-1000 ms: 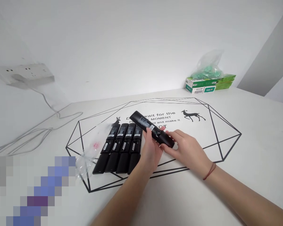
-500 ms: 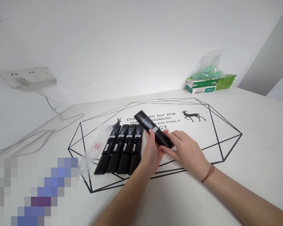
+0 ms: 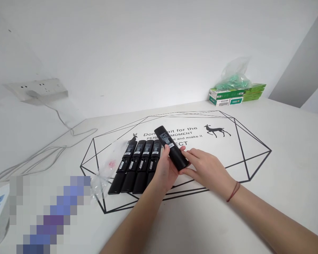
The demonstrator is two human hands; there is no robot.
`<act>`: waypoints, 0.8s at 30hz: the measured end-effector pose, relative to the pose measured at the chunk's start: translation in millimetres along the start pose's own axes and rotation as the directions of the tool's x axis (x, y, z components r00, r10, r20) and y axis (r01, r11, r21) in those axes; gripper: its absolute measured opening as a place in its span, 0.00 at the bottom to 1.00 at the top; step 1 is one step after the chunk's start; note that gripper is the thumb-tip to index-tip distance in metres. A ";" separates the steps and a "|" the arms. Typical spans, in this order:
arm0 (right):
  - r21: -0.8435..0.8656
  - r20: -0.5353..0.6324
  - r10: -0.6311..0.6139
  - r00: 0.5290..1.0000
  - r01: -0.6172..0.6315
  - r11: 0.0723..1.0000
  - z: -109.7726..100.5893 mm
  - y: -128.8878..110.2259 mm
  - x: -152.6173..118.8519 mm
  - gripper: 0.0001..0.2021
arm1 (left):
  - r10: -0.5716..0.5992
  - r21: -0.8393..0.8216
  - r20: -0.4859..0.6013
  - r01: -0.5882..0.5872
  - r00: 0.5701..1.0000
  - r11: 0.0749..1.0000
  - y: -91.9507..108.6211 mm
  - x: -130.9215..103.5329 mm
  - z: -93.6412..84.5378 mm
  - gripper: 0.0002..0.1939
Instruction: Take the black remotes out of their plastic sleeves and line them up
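– step in hand?
– apparently seating the cover [image 3: 178, 158]; left hand [image 3: 164, 171] clamped on black remote [image 3: 163, 135] above the worktop [image 3: 228, 222], right hand [image 3: 208, 167] closed about its lower end
– next move?
– judged to call for steady support, even pressure

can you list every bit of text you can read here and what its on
"Don ... ait for the": table, middle hidden by the held remote
"PER ... MOMENT": table, also partly hidden
"nt and miake it": table, start hidden
"ECT": table, start hidden
Labels on the held remote and the four remotes in the row: too small
Print on the green-and-white boxes: too small
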State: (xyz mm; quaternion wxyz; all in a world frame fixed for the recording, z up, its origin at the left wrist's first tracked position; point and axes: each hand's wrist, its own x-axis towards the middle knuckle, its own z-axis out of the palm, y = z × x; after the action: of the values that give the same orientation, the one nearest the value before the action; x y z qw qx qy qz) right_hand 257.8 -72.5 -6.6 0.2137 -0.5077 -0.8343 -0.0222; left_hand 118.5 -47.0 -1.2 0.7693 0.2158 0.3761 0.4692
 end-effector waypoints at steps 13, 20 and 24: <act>0.611 0.302 0.299 0.905 -0.425 0.668 4.2 -6.3 -0.3 0.16 | 0.290 0.612 0.210 -0.357 0.934 0.705 -10.9 -19.5 5.7 0.26; 0.759 0.509 0.288 0.811 -0.581 0.295 11.1 -11.4 -0.1 0.02 | 0.821 1.000 -0.006 0.021 0.571 -0.008 93.4 -42.3 -59.7 0.23; 0.751 0.558 0.259 0.789 -0.612 0.247 15.9 -14.5 -1.8 0.02 | 0.745 0.831 -0.438 0.542 0.504 0.122 134.5 -55.0 -130.4 0.25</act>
State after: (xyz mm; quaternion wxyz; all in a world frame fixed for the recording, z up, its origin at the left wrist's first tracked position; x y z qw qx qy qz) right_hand 240.8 -77.0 -19.2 0.3130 -0.5147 -0.5484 0.5800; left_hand -73.9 -35.6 30.3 0.0678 0.4311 0.8788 0.1933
